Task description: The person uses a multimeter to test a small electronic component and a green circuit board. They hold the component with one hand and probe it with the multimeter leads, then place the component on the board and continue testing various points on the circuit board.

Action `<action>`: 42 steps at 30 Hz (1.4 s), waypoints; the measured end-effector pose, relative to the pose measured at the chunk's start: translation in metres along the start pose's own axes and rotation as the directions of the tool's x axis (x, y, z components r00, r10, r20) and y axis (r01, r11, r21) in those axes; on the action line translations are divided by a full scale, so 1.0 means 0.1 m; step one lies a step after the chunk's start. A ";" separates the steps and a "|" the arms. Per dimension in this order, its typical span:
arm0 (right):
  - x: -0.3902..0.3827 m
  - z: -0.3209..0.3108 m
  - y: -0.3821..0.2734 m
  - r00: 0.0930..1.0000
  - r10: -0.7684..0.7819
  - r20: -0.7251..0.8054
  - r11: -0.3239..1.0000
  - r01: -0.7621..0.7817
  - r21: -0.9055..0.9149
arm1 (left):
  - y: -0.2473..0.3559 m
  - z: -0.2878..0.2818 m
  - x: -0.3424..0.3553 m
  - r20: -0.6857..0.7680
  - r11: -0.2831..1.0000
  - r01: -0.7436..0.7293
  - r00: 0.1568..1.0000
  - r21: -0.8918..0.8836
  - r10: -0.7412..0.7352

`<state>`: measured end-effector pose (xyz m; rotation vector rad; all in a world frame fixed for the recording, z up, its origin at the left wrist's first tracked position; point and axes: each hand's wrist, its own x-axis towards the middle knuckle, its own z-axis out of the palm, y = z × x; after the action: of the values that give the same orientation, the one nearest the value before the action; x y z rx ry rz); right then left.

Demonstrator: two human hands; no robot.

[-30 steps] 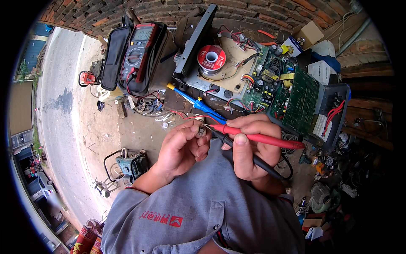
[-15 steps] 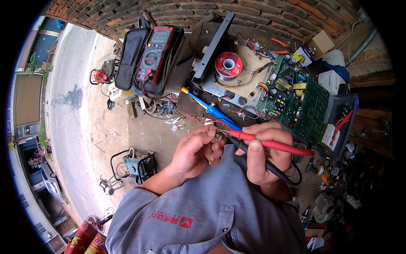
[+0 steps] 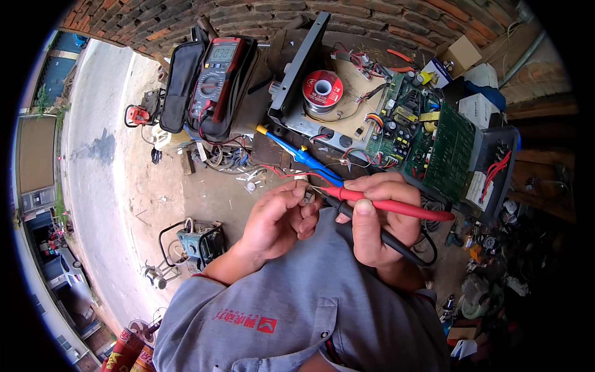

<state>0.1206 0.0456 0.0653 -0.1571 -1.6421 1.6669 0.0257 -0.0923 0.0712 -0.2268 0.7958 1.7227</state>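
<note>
Left hand: the left hand (image 3: 279,218) was curled in front of the chest, its fingers (image 3: 308,218) pinched together on a small component (image 3: 308,197) held between thumb and fingertips.
Small component: it sat at the fingertips of the left hand, just beside the tips of both probes; too small to tell its kind.
Right hand: the right hand (image 3: 375,217) was clamped around two probes at once, thumb (image 3: 362,214) pressed over the black one.
Red probe: the red probe (image 3: 387,203) lay across the top of the right hand, its tip pointing left at the small component and its tail sticking out to the right.
Black probe: the black probe (image 3: 347,214) ran under the thumb, below the red one, its lead trailing off to the lower right.
Blue screwdriver: a blue screwdriver with a yellow end (image 3: 297,155) lay on the surface just beyond the hands, slanting from upper left to lower right.
Multimeter: a red and dark multimeter (image 3: 214,71) rested in an open black case (image 3: 180,80) at the far left of the surface, well apart from the hands.
Solder spool: a red solder spool (image 3: 322,90) stood on a metal chassis (image 3: 304,68) behind the screwdriver.
Circuit boards: green circuit boards (image 3: 446,149) lay to the right of the spool.
Clothing: a grey shirt (image 3: 297,310) filled the lower middle of the view.
</note>
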 end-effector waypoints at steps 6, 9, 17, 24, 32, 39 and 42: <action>0.01 0.02 -0.02 1.000 -0.012 0.003 1.000 0.012 0.007 | 0.02 0.00 -0.02 -0.008 1.000 0.014 1.000 0.018 -0.014; 0.01 0.02 -0.06 1.000 0.012 0.000 1.000 -0.012 0.014 | 0.00 -0.01 -0.01 0.013 1.000 0.014 1.000 0.004 -0.014; 0.06 0.00 -0.07 0.999 -0.039 0.013 0.999 0.039 0.000 | -0.05 -0.03 -0.01 0.062 0.989 -0.122 0.991 0.080 0.118; 0.03 -0.03 -0.07 0.992 0.109 -0.064 0.969 -0.091 0.229 | -0.18 -0.13 0.08 0.232 0.848 -0.457 0.885 0.268 0.403; 0.03 0.03 -0.08 0.991 0.109 -0.074 0.960 -0.086 0.267 | -0.20 -0.12 0.08 0.243 0.785 -0.527 0.849 0.326 0.469; 0.02 0.04 -0.07 0.990 0.111 -0.081 0.961 -0.087 0.262 | -0.20 -0.13 0.08 0.238 0.770 -0.539 0.842 0.341 0.484; 0.02 0.02 -0.06 0.991 0.113 -0.065 0.960 -0.093 0.263 | -0.20 -0.13 0.09 0.237 0.767 -0.542 0.840 0.345 0.488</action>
<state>0.1203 0.0445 0.0721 -0.1782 -1.3621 1.9131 0.0380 -0.0914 0.0486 0.4310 1.1651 2.0054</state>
